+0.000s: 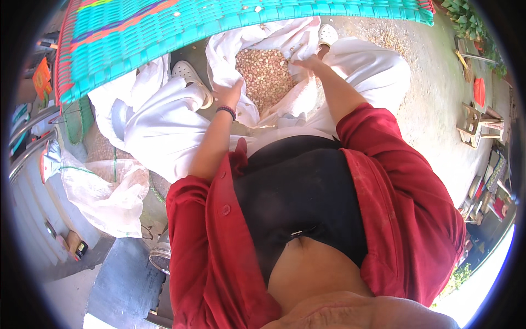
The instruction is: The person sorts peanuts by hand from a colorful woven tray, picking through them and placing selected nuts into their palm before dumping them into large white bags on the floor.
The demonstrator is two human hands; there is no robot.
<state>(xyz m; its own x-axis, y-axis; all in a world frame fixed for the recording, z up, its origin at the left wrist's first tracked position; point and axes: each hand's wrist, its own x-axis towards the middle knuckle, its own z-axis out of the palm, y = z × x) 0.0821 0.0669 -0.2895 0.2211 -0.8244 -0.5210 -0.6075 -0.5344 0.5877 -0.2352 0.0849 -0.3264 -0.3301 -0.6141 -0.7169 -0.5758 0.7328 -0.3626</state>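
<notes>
Between my knees stands a white sack (230, 53) with its mouth wide and its rim rolled outward. Inside lies a mass of small pinkish and cream kernels (263, 78) that look like shelled peanuts. My left hand (228, 94), with a dark beaded bracelet at the wrist, grips the near left side of the rim. On the far right side, my right hand (309, 63) holds the rim, its fingers partly hidden by the cloth.
A turquoise woven mat or tray (205, 28) spans the top, above the sack's far side. At left lies another translucent sack (111, 193). Small bits (386, 39) are scattered on the concrete floor (431, 107). A wooden stool (470, 125) stands at far right.
</notes>
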